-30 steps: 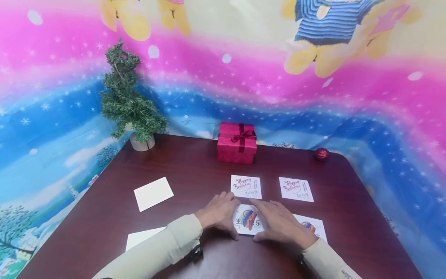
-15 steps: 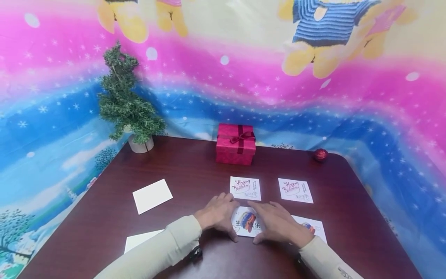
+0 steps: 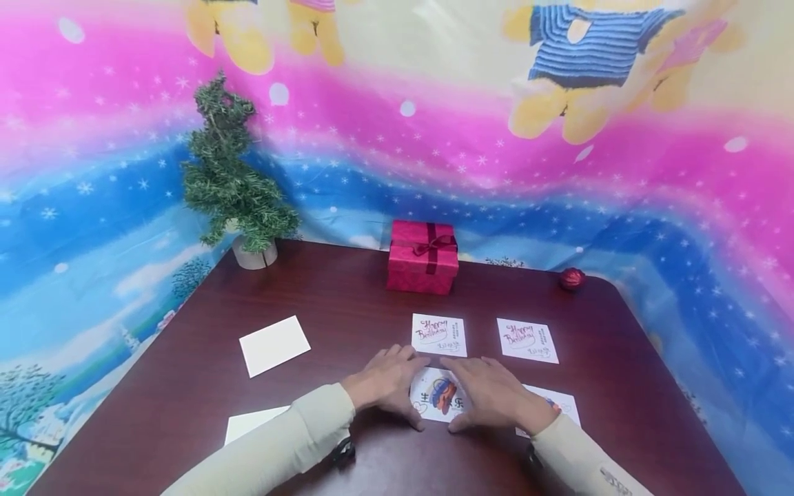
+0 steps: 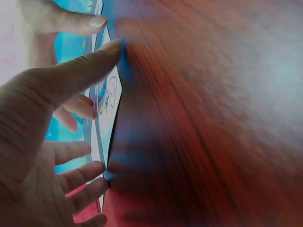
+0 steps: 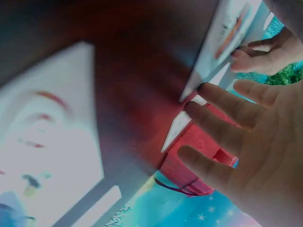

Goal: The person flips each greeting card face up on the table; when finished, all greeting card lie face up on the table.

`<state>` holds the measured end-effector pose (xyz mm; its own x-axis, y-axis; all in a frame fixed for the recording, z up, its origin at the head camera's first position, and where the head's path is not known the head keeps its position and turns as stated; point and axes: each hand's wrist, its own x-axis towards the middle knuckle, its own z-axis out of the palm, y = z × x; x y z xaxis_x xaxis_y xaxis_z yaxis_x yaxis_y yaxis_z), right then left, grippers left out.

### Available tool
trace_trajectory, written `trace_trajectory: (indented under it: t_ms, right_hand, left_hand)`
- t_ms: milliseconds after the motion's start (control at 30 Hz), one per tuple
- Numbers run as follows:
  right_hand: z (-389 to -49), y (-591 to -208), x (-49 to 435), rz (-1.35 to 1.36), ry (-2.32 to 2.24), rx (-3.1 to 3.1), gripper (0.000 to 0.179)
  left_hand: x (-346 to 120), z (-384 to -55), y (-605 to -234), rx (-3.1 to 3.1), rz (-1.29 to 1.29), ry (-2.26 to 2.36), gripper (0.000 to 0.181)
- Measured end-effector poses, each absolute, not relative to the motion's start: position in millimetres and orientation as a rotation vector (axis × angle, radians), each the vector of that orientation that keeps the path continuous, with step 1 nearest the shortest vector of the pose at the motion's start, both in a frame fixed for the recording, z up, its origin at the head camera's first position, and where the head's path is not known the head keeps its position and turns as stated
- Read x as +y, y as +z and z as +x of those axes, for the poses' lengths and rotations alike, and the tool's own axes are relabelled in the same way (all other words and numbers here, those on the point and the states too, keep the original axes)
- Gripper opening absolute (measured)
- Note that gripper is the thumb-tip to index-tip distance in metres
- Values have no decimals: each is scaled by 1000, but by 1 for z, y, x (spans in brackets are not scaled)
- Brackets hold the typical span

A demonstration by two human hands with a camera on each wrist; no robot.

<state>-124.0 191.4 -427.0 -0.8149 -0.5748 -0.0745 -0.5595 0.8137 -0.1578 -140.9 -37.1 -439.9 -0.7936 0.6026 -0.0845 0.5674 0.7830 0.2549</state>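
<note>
A white printed card [image 3: 439, 394] with a blue and orange picture and Chinese characters lies on the dark wooden table, between the two hands. My left hand [image 3: 393, 382] is at its left side, thumb at the near corner and fingers toward the far corner. On the opposite side, my right hand [image 3: 493, 393] frames the card the same way. Fairly straight, spread fingers [image 4: 83, 177] show at the card's edge in the left wrist view. In the right wrist view, the right hand's extended fingers [image 5: 227, 106] reach the card's corner.
Two "Happy Birthday" cards [image 3: 439, 335] [image 3: 528, 340] lie beyond the hands. Another picture card [image 3: 566, 406] is partly under the right forearm. Two blank white cards [image 3: 275, 346] [image 3: 257, 421] lie left. A red gift box [image 3: 423, 258], small tree [image 3: 232, 169] and red ornament [image 3: 572, 279] stand behind.
Both hands stay around the middle card with hardly any movement. The right wrist covers a little more of the picture on the card at the right. The head view shifts slightly.
</note>
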Motion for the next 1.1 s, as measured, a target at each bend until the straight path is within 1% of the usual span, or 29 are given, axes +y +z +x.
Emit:
trace_trajectory:
  t_ms: [167, 333, 533, 667, 867, 1000, 1100]
  right_hand:
    - [-148, -408, 167, -1006, -148, 2912, 94]
    - [-179, -391, 136, -1018, -160, 2935, 84]
    - [-216, -384, 87, -1113, -206, 2891, 75]
    - [-232, -382, 45, -1173, -183, 2834, 74]
    - [-246, -385, -22, -1276, -130, 2757, 71]
    - [-250, -389, -60, -1352, -104, 2691, 73]
    - [-250, -393, -81, -1364, -79, 2622, 80]
  left_hand:
    - [-75, -150, -431, 2862, 850, 460, 102]
    - [-119, -164, -414, 2925, 729, 449, 97]
    - [-170, -173, -400, 2970, 516, 404, 92]
    - [-205, -175, -400, 2985, 398, 396, 94]
    - [-252, -174, -404, 2982, 291, 442, 91]
    - [-270, -168, -412, 2961, 207, 514, 91]
    - [-274, -161, -418, 2927, 172, 551, 92]
